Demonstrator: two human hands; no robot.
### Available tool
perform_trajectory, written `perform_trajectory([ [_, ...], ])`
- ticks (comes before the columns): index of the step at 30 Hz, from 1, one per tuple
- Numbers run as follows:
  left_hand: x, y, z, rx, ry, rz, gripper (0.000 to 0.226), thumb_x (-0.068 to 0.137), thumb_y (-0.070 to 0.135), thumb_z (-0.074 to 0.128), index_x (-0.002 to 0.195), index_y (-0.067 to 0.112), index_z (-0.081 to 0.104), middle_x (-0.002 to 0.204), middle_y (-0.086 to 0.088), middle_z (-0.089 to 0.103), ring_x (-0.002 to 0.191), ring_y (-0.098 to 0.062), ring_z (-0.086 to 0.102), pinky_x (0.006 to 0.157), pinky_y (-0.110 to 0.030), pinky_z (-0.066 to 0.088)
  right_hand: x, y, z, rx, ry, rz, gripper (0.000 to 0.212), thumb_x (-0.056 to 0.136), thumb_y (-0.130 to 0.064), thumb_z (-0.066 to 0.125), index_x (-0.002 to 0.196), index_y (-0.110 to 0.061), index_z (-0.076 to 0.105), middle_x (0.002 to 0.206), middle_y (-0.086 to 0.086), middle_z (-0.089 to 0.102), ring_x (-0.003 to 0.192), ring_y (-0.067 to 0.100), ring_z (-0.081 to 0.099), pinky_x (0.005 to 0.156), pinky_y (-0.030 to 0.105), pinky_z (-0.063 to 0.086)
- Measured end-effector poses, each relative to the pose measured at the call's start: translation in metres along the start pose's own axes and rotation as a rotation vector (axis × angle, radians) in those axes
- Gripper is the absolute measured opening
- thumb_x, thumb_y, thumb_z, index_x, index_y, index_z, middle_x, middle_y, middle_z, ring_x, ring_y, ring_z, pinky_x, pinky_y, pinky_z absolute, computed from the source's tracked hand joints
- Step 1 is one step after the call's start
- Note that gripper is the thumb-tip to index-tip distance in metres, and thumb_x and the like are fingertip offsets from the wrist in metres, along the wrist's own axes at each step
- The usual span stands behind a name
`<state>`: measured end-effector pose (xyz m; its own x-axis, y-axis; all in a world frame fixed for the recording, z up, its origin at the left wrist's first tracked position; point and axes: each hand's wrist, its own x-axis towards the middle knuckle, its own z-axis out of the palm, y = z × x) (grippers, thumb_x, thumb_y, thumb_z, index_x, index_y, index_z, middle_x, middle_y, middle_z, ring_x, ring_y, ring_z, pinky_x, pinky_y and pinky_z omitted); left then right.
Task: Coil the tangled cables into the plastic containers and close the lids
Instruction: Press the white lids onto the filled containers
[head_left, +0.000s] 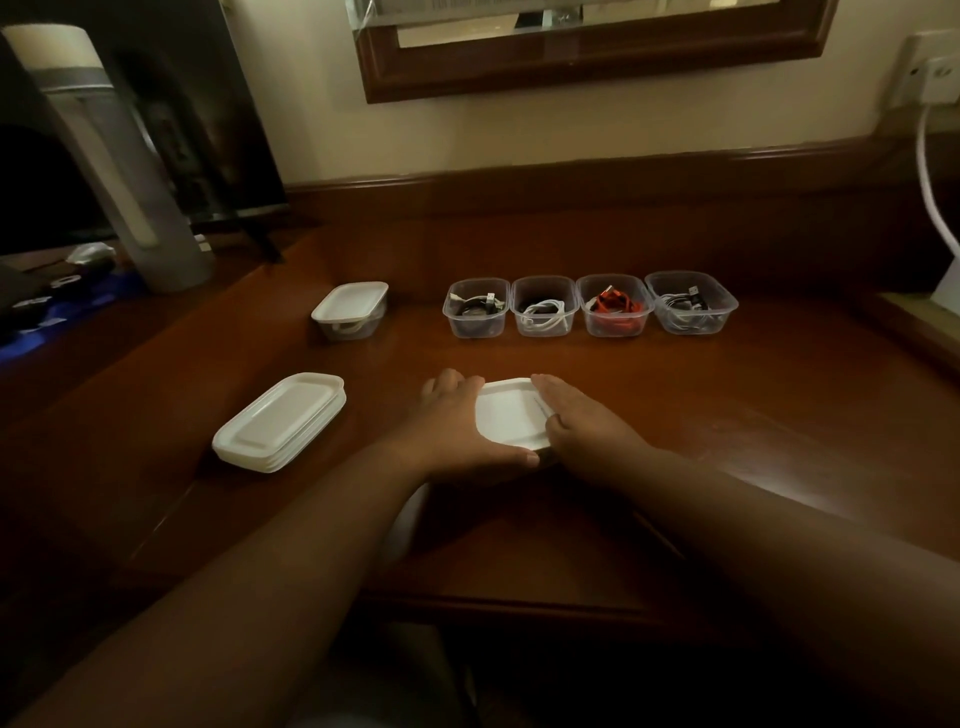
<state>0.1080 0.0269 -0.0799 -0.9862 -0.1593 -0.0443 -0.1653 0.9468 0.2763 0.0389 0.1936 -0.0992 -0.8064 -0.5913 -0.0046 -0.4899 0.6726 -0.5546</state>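
A white lid (506, 414) covers a container at the middle of the desk, and both hands are on it. My left hand (457, 431) wraps its left side, thumb along the near edge. My right hand (582, 423) lies flat over its right edge. Behind stands a row of open clear containers: one with a black cable (475, 307), one with a white cable (544, 306), one with a red cable (615, 306), one with white and black cables (691, 303). A lidded container (350, 310) sits to the left.
A stack of white lids (280, 422) lies at the front left of the wooden desk (727, 395). A grey cylinder (119, 171) and dark clutter stand far left. A framed mirror (592, 47) hangs on the wall, and a white cord (935, 208) hangs at the right.
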Motion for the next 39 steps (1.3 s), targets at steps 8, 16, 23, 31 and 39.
perform_trajectory([
  [8,0.001,0.003,0.011,0.052,-0.004,-0.046,0.116,0.060,0.090,0.059,0.150,0.026,0.023,0.151,0.000,0.030,0.142,-0.023,0.026,0.120,-0.048,0.015,0.005,0.004,0.001,0.083,-0.061,0.072,0.060,0.105,-0.015,0.034,0.158,-0.031,0.012,0.166,0.000,-0.004,0.152,0.022,0.007,0.118,0.035,0.019],
  [16,0.006,0.001,0.013,0.073,0.024,0.006,0.112,0.061,0.092,0.054,0.147,0.024,0.030,0.147,0.000,0.040,0.133,-0.022,0.038,0.111,-0.042,0.031,0.007,0.010,0.001,0.106,-0.077,0.033,0.057,0.105,-0.017,0.033,0.158,-0.026,0.013,0.166,0.000,0.007,0.151,0.018,0.012,0.119,0.033,0.015],
  [23,0.005,0.000,0.017,0.103,0.022,0.014,0.118,0.060,0.095,0.050,0.150,0.025,0.021,0.149,0.001,0.034,0.134,-0.020,0.035,0.108,-0.040,0.030,0.013,0.000,-0.007,0.144,-0.022,0.049,0.041,0.104,-0.036,0.039,0.142,-0.021,0.037,0.141,0.006,0.047,0.113,0.018,0.049,0.094,0.036,0.043],
  [31,0.006,0.000,0.017,0.215,-0.036,0.047,0.134,0.055,0.104,0.026,0.158,0.021,0.003,0.165,-0.001,0.014,0.150,-0.020,0.014,0.121,-0.046,-0.002,0.035,-0.007,-0.007,-0.344,-0.192,-0.012,0.063,0.103,-0.054,0.025,0.157,-0.033,0.000,0.166,-0.001,-0.003,0.152,0.028,0.007,0.119,0.056,0.010],
  [39,0.004,-0.002,0.017,0.097,-0.048,0.053,0.129,0.057,0.095,0.033,0.158,0.021,0.000,0.167,0.003,0.004,0.152,-0.016,0.005,0.121,-0.038,0.002,0.037,0.002,-0.001,-0.189,-0.144,-0.043,0.059,0.103,-0.046,0.031,0.157,-0.031,0.010,0.163,0.000,0.015,0.143,0.028,0.029,0.114,0.051,0.029],
])
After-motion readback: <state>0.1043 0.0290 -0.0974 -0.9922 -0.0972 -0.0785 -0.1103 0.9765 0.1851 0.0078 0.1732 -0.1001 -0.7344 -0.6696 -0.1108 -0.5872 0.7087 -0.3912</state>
